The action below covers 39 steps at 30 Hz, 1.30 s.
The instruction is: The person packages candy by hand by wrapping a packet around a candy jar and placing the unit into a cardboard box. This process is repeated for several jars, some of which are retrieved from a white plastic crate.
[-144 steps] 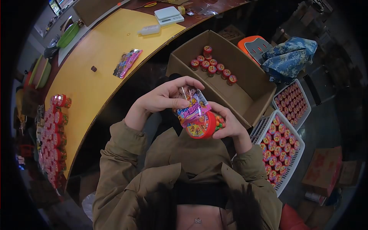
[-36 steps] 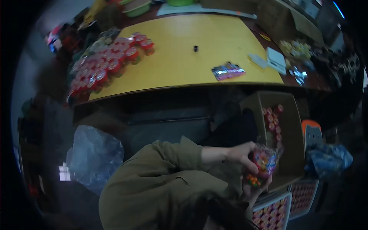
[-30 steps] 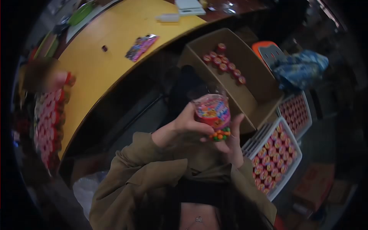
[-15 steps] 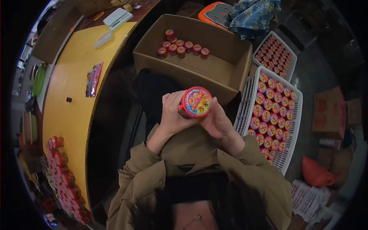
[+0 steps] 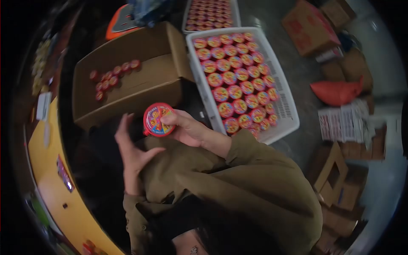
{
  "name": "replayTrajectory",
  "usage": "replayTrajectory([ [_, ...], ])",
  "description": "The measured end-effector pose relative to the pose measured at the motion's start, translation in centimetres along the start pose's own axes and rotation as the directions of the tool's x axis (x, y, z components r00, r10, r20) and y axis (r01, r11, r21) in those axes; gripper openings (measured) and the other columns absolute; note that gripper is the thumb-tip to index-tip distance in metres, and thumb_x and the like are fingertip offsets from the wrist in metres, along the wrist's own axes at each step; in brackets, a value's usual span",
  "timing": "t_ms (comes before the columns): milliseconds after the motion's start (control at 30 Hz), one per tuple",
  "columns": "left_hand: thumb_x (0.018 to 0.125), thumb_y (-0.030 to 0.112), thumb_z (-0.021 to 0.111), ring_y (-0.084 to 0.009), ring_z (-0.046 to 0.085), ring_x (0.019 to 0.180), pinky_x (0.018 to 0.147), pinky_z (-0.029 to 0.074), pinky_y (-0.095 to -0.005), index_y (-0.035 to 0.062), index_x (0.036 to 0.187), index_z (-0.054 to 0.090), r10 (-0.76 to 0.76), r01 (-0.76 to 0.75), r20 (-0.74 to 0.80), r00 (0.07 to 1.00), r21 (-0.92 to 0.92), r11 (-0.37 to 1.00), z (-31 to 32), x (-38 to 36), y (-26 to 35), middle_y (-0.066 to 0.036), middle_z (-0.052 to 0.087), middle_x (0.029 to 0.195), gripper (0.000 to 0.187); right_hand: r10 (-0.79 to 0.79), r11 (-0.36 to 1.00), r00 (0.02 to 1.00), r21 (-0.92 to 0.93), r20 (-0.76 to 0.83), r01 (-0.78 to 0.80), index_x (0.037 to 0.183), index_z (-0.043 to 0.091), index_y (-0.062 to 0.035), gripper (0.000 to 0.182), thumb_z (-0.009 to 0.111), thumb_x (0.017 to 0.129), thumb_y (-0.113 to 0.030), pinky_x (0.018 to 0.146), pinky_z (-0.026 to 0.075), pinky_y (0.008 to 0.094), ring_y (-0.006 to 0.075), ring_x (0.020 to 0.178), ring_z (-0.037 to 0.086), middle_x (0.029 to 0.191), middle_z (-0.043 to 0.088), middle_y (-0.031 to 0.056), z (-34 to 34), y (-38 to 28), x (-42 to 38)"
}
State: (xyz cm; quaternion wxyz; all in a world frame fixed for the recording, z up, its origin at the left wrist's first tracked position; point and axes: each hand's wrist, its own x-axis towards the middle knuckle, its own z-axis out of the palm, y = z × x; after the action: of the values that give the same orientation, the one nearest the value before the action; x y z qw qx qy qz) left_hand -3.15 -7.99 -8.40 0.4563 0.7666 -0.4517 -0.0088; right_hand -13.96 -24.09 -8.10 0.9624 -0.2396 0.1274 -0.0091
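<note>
A round jar with a red rim and a colourful printed lid [image 5: 158, 119] is held in my right hand [image 5: 187, 128], the thumb lying on the lid. My left hand [image 5: 134, 155] is off the jar, just to its left, with thumb and fingers spread and nothing between them. Beyond the hands stands an open cardboard box [image 5: 123, 104] with several small red-lidded jars [image 5: 114, 80] inside. To the right, a white plastic crate [image 5: 285, 102] holds rows of similar jars [image 5: 241, 74].
Another white crate [image 5: 236, 15] of jars stands at the top. The yellow table [image 5: 63, 170] runs along the left, with a printed packet [image 5: 65, 173] on it. Cardboard boxes [image 5: 309, 27] and a red bag [image 5: 338, 91] lie at the right.
The view has turned to the right, so the box and crates appear further left. My left hand has let go of the jar and opened; my right hand still has it.
</note>
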Motion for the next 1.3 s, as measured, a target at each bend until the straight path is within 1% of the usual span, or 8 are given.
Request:
replayTrajectory([
  [167, 0.076, 0.026, 0.073, -0.0260, 0.058, 0.099, 0.083, 0.047, -0.0351, -0.0006, 0.120, 0.050, -0.188, 0.445, -0.530, 0.827, 0.411, 0.795, -15.4, -2.1, -13.9, -0.017, 0.056, 0.114, 0.056, -0.581, 0.809, 0.752, -0.125, -0.312, 0.574, 0.118, 0.045, 0.0003, 0.053, 0.064, 0.077, -0.028, 0.095, 0.041, 0.0394, 0.0263, 0.105, 0.054, 0.112, 0.056, 0.0119, -10.0, -8.0, -8.4],
  [333, 0.082, 0.031, 0.064, -0.0306, 0.055, 0.103, 0.084, 0.047, -0.0363, 0.0078, 0.125, 0.047, 0.052, 0.529, -0.545, 0.837, 0.829, 0.179, -28.8, -8.7, -24.2, -0.017, 0.052, 0.121, 0.052, -0.685, 0.711, 0.233, -0.561, -0.691, 0.424, 0.103, 0.056, -0.0012, 0.038, 0.070, 0.072, -0.018, 0.077, 0.047, 0.0301, 0.0169, 0.086, 0.060, 0.097, 0.062, 0.0069, -24.0, -12.8, -20.8],
  [600, 0.089, 0.040, 0.049, -0.0337, 0.049, 0.113, 0.092, 0.042, -0.0396, 0.0113, 0.134, 0.038, -0.353, 0.627, -0.522, 0.777, 0.692, 0.357, -37.5, -14.9, -36.9, -0.016, 0.043, 0.132, 0.055, -0.270, 0.963, 0.398, -0.240, -0.877, 0.125, 0.109, 0.056, -0.0065, 0.044, 0.075, 0.072, -0.022, 0.079, 0.049, 0.0355, 0.0222, 0.090, 0.058, 0.101, 0.059, 0.0099, -32.2, -8.7, -24.4],
  [733, 0.087, 0.045, 0.051, -0.0336, 0.051, 0.111, 0.093, 0.041, -0.0370, -0.0013, 0.132, 0.037, -0.203, 0.096, -0.074, 0.976, 0.990, 0.106, -37.6, -16.9, -33.8, -0.022, 0.049, 0.125, 0.066, -0.225, 0.973, 0.526, -0.163, -0.820, 0.163, 0.112, 0.054, -0.0068, 0.043, 0.072, 0.075, -0.021, 0.086, 0.049, 0.0399, 0.0262, 0.099, 0.057, 0.106, 0.059, 0.0117, -32.4, -8.1, -24.2],
  [833, 0.086, 0.045, 0.052, -0.0310, 0.055, 0.106, 0.089, 0.042, -0.0353, -0.0026, 0.122, 0.050, -0.619, 0.720, -0.374, 0.690, 0.445, 0.533, -39.2, -17.8, -33.1, -0.023, 0.058, 0.111, 0.059, -0.209, 0.977, 0.525, -0.155, -0.825, 0.145, 0.110, 0.057, -0.0093, 0.037, 0.070, 0.078, -0.020, 0.082, 0.051, 0.0385, 0.0229, 0.097, 0.059, 0.105, 0.061, 0.0105, -32.4, -8.4, -23.5],
  [1100, 0.079, 0.035, 0.067, -0.0166, 0.058, 0.080, 0.073, 0.046, -0.0264, -0.0048, 0.111, 0.057, -0.645, 0.836, -0.532, 0.548, 0.321, 0.446, -35.4, -13.7, -23.6, -0.012, 0.063, 0.091, 0.052, -0.181, 0.871, 0.386, -0.330, -0.904, -0.364, 0.109, 0.056, -0.0058, 0.054, 0.072, 0.073, -0.043, 0.064, 0.052, 0.0368, 0.0241, 0.083, 0.060, 0.093, 0.060, 0.0075, -30.6, -11.3, -22.3],
  [1167, 0.077, 0.028, 0.070, -0.0123, 0.056, 0.071, 0.066, 0.044, -0.0221, -0.0049, 0.107, 0.058, -0.739, 0.886, -0.525, 0.423, 0.070, 0.458, -36.3, -13.9, -23.2, -0.007, 0.062, 0.084, 0.046, -0.458, 0.530, 0.098, -0.361, -0.883, -0.768, 0.113, 0.052, 0.0009, 0.065, 0.074, 0.071, -0.042, 0.072, 0.049, 0.0421, 0.0318, 0.089, 0.057, 0.100, 0.059, 0.0140, -24.7, -12.0, -20.0],
  [1300, 0.080, 0.021, 0.068, -0.0095, 0.055, 0.070, 0.065, 0.044, -0.0214, -0.0040, 0.102, 0.059, -0.762, 0.877, -0.543, 0.352, -0.092, 0.471, -36.3, -14.5, -23.2, -0.004, 0.061, 0.083, 0.034, -0.822, -0.380, 0.472, -0.311, -0.318, -0.871, 0.117, 0.048, 0.0059, 0.067, 0.077, 0.068, -0.031, 0.088, 0.042, 0.0427, 0.0362, 0.102, 0.054, 0.110, 0.056, 0.0231, -16.8, -15.6, -11.1],
])
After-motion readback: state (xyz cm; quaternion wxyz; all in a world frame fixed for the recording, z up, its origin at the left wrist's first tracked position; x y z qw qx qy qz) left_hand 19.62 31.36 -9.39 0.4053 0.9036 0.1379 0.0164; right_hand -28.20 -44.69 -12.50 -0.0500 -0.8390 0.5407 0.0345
